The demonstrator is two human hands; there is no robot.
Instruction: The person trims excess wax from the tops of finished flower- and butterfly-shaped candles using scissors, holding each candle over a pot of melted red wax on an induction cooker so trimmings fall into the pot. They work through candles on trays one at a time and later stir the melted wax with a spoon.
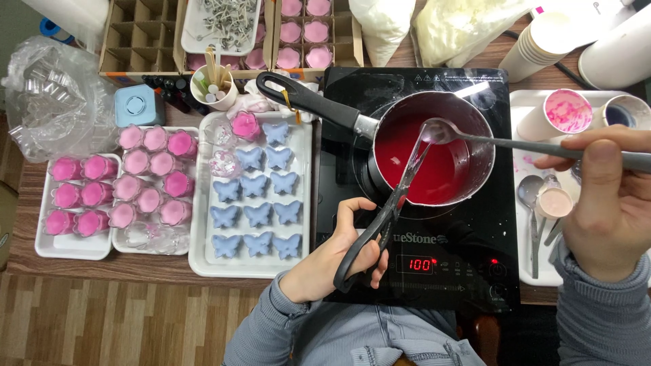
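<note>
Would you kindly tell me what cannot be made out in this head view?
- Saucepan bottom: hidden by red liquid.
- Scissors tips: blurred over the liquid.
- Spoon handle end: cut off by the right edge past the right hand.
- Left hand fingers: partly hidden by scissor handles.

Red digital display [420,264]: small rectangle of glowing red digits on the black cooktop's near edge, centre of scene.

Cardboard divider boxes [139,34]: brown, gridded compartments, far left.

Clear plastic bag [51,95]: crumpled, far left edge of the surface.

White plastic bags [461,24]: two, bulging, pale contents, far centre-right.
</note>
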